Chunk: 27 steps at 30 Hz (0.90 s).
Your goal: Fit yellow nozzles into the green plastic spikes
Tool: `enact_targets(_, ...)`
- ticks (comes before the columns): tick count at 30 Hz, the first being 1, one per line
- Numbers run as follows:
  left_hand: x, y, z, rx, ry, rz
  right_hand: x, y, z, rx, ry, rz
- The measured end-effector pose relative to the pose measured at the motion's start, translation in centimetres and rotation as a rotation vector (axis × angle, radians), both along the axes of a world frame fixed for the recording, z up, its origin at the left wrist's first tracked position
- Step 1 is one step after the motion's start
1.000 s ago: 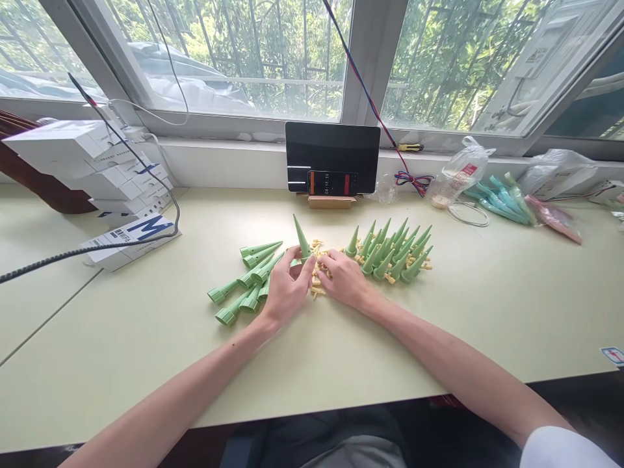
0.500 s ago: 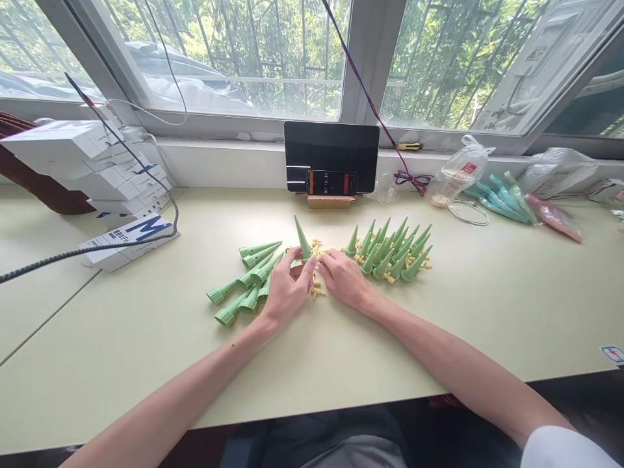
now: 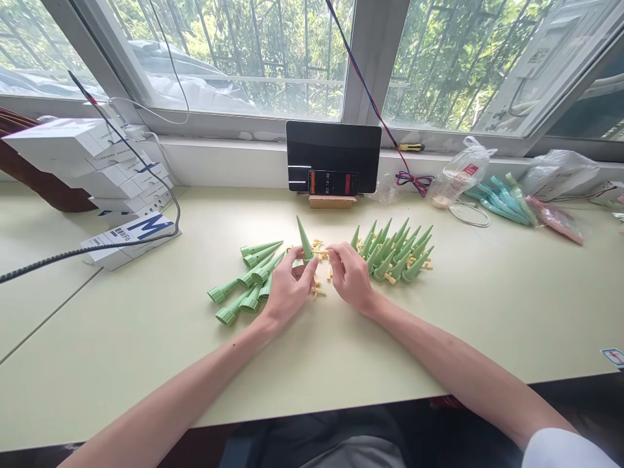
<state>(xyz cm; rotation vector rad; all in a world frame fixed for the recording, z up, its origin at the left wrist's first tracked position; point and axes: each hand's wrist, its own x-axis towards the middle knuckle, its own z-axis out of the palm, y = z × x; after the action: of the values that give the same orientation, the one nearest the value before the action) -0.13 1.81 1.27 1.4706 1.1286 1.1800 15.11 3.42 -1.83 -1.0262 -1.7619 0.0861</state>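
My left hand (image 3: 287, 289) grips a green plastic cone (image 3: 304, 239) by its base, tip pointing up. My right hand (image 3: 351, 276) pinches a small yellow part (image 3: 322, 254) right beside that cone's base. Loose yellow parts (image 3: 318, 289) lie on the table between the two hands. To the left, several green cones lie flat in a pile (image 3: 248, 279). To the right, several green cones stand upright in a cluster (image 3: 394, 250) with yellow parts among them.
A dark tablet (image 3: 333, 155) with a phone (image 3: 332, 182) leaning on it stands by the window sill. White boxes (image 3: 97, 169) and a black cable (image 3: 73, 250) sit at left. Plastic bags with teal pieces (image 3: 502, 195) lie at right. The table's front edge (image 3: 312, 416) is near me.
My right hand has lifted off the yellow pile and brought a small yellow part up toward the cone's base. My left hand keeps the cone nearly still.
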Motion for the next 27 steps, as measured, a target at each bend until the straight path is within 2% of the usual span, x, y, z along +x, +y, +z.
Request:
enact_targets(13,-0.02,-0.01,0.23,-0.049,0.0,-0.003,-0.05,0.27,-0.14,0.07,-0.024,0.047)
enact_targets(27,-0.19,0.04,-0.03,0.017,0.048,0.018,0.04,0.33,-0.36,0.117,-0.125,0.083)
